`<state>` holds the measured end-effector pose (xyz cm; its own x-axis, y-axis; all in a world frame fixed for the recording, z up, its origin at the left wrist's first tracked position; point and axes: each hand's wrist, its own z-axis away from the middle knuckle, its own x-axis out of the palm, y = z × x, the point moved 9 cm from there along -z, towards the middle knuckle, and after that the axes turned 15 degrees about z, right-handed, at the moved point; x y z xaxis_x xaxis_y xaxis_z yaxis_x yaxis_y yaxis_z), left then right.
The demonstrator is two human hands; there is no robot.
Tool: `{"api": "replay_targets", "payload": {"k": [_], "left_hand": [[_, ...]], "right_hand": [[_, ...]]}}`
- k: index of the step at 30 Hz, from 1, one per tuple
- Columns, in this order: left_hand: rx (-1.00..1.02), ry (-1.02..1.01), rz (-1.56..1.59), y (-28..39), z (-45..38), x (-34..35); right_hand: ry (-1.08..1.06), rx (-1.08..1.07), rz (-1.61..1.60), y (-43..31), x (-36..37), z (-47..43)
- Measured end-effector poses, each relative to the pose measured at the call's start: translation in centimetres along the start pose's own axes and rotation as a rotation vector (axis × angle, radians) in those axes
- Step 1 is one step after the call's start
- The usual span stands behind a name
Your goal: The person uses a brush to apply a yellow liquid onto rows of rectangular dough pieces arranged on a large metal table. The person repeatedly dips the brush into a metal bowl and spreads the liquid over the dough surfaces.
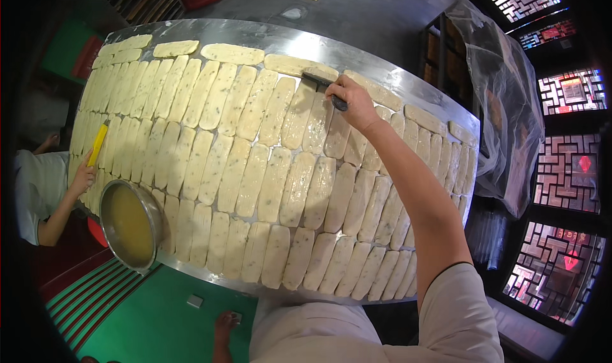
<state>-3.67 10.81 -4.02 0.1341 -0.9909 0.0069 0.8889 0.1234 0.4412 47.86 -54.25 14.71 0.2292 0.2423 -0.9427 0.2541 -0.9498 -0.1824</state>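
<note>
My right hand [351, 100] grips a black-handled flat tool, apparently a brush [316, 79], over the far rows of dough. It touches or nearly touches a crosswise strip [291, 65]. Long flat dough strips [296, 188] with dark flecks lie side by side in several rows on a metal table [215, 28]; many look glossy. Low at my left side, what appears to be my left hand [224, 324] hangs off the table, holding a small pale object [235, 317]. A metal bowl [155, 229] of yellow liquid [125, 224] stands at the near left edge.
At the left, another person's hand [83, 177] holds a yellow-handled tool [98, 145] over the strips. Clear plastic sheeting [507, 85] drapes a dark rack at the right, beside lattice windows [571, 92]. A small pale block [194, 301] lies on the green surface below.
</note>
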Motion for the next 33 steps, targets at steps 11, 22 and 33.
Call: {"api": "replay_targets", "payload": {"k": [11,22,33], "left_hand": [[-0.025,0.015,0.064,-2.5,-1.4,-2.5],[-0.05,0.051,0.125,-3.0,-0.5,-3.0],[-0.039,0.047,0.112,-3.2,-1.8,-4.3]], "right_hand": [[-0.027,-0.002,-0.083,-6.7,2.1,-7.5],[-0.234,-0.319,-0.25,-19.3,3.5,-7.3],[-0.383,-0.481,-0.307,-26.0,5.1,-1.8]]}}
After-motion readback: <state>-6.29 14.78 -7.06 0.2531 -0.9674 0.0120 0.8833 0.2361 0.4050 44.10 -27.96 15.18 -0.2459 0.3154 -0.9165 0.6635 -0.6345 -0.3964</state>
